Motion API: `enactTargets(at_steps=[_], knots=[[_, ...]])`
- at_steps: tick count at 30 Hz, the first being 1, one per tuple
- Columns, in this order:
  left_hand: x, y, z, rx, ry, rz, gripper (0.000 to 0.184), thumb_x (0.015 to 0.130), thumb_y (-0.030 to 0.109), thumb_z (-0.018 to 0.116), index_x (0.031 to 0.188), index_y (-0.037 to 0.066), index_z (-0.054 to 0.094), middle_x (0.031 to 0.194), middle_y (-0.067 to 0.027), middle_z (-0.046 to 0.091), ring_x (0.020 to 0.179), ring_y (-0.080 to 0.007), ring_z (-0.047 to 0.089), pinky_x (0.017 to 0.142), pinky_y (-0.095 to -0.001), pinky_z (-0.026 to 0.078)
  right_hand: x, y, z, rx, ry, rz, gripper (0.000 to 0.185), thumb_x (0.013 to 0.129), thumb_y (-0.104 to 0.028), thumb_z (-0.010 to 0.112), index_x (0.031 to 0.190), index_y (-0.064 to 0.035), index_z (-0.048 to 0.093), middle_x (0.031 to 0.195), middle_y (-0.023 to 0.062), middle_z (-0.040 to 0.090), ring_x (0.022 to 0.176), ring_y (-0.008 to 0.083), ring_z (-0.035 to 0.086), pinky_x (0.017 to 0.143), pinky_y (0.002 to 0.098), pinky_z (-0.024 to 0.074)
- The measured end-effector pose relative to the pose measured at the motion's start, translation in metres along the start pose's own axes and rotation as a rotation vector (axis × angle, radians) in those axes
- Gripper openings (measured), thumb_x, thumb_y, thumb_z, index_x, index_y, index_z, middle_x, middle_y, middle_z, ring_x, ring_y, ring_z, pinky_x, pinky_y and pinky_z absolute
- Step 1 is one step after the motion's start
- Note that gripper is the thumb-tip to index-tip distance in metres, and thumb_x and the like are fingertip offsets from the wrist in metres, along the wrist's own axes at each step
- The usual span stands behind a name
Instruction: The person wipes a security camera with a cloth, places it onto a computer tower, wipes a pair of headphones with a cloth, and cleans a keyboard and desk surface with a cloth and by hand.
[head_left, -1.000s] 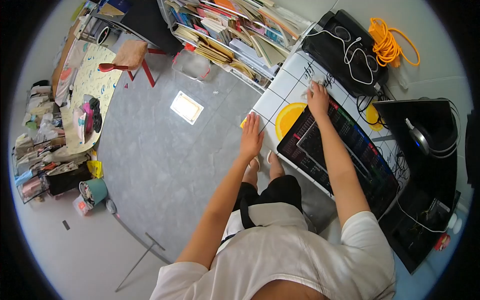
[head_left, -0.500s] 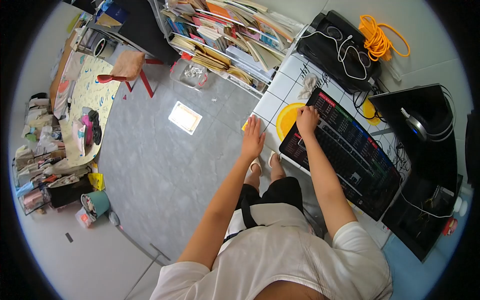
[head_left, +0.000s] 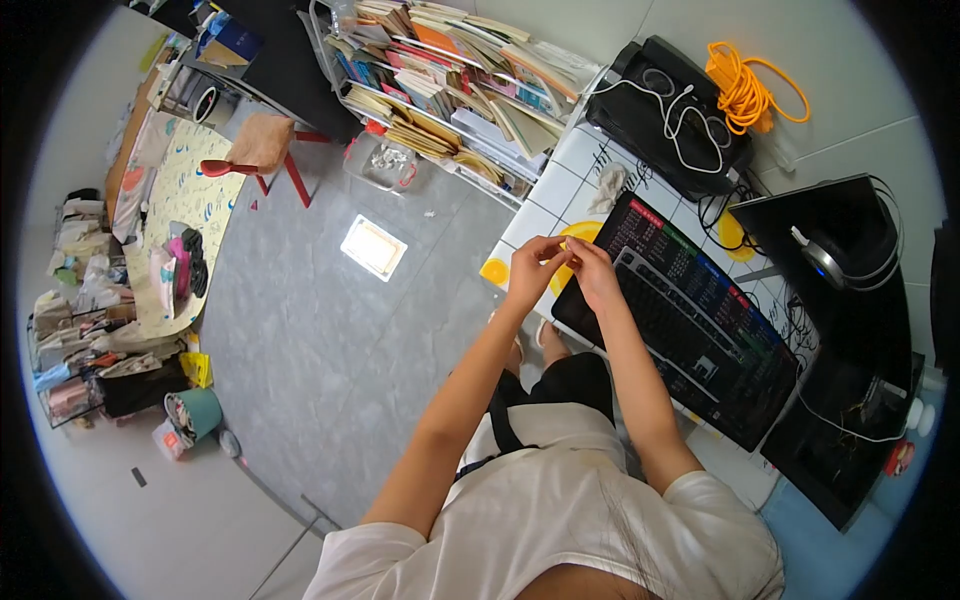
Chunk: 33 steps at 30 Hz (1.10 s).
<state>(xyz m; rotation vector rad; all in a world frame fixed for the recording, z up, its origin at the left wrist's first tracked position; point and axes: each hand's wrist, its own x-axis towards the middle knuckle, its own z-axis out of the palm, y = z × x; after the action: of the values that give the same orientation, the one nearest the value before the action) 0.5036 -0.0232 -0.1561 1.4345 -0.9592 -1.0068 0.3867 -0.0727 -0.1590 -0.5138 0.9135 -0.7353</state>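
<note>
My left hand (head_left: 537,270) and my right hand (head_left: 594,274) meet above the desk's near left part, fingertips pinched together. Anything between them is too small or hidden to make out. Beneath them lies the white tile-patterned desk cover (head_left: 528,222) with printed orange slices (head_left: 556,280). Right beside my right hand is a large dark desk mat (head_left: 650,290) printed with colour-headed columns of text. A black keyboard (head_left: 682,312) rests on the mat. Farther back on the cover sits a crumpled whitish cloth or tissue (head_left: 607,188).
Behind the mat stand a black device (head_left: 670,120) with a white cable, an orange cable coil (head_left: 742,90) and a monitor (head_left: 840,260) with headphones (head_left: 825,262). A full book rack (head_left: 450,90) adjoins the desk. A clear bin (head_left: 382,165) and a red-legged stool (head_left: 262,145) stand on the floor.
My left hand has lifted from the desk corner, where it lay flat, and moved right. My right hand has left the mat's edge and moved left to meet it, fingertips together.
</note>
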Motion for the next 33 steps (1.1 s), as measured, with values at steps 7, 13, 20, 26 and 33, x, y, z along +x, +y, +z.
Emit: enactTargets(at_steps=[7,13,20,26,33], knots=[[0.015,-0.002,0.024,-0.009,0.049,-0.043,0.016,0.077,0.005,0.065,0.091,-0.002,0.063,0.081,-0.0077,0.064,0.072,-0.0120,0.061,0.067,-0.0227,0.049,0.005,-0.017,-0.022,-0.052,0.022,0.051,0.013,0.083,-0.016,0.060,0.087,-0.0048,0.064,0.075,-0.0031,0.056,0.065,0.0047,0.049,0.060,0.0178,0.0387],[0.028,-0.001,0.042,0.084,0.069,0.044,0.013,0.078,0.005,0.064,0.088,-0.003,0.063,0.079,-0.0088,0.064,0.071,-0.0140,0.062,0.066,-0.0241,0.050,0.009,-0.037,-0.027,-0.269,0.084,-0.053,0.019,0.083,-0.019,0.060,0.086,-0.0009,0.064,0.074,-0.0016,0.057,0.067,0.0039,0.050,0.062,0.0180,0.0397],[0.033,-0.003,0.039,0.257,0.085,0.036,0.011,0.076,0.004,0.064,0.084,-0.004,0.063,0.073,-0.0113,0.063,0.065,-0.0160,0.062,0.061,-0.0255,0.049,0.018,-0.036,-0.018,-0.439,0.215,-0.053,0.023,0.083,-0.026,0.061,0.082,-0.0031,0.064,0.069,-0.0016,0.057,0.062,0.0050,0.051,0.058,0.0186,0.0399],[0.048,0.000,0.013,0.257,0.115,-0.023,0.013,0.073,0.006,0.067,0.075,-0.005,0.061,0.067,-0.0119,0.062,0.059,-0.0157,0.061,0.056,-0.0257,0.047,0.033,-0.020,0.002,-0.484,0.115,-0.063,0.034,0.079,-0.032,0.065,0.078,0.0018,0.064,0.068,0.0030,0.060,0.061,0.0090,0.055,0.057,0.0217,0.0428],[0.091,-0.003,-0.067,0.253,-0.075,0.021,0.008,0.078,0.004,0.060,0.077,-0.004,0.057,0.068,-0.0103,0.061,0.061,-0.0137,0.059,0.057,-0.0254,0.046,0.069,-0.006,0.075,-0.413,0.181,-0.045,0.029,0.080,-0.028,0.063,0.076,0.0004,0.064,0.067,0.0023,0.059,0.061,0.0082,0.053,0.058,0.0207,0.0407]])
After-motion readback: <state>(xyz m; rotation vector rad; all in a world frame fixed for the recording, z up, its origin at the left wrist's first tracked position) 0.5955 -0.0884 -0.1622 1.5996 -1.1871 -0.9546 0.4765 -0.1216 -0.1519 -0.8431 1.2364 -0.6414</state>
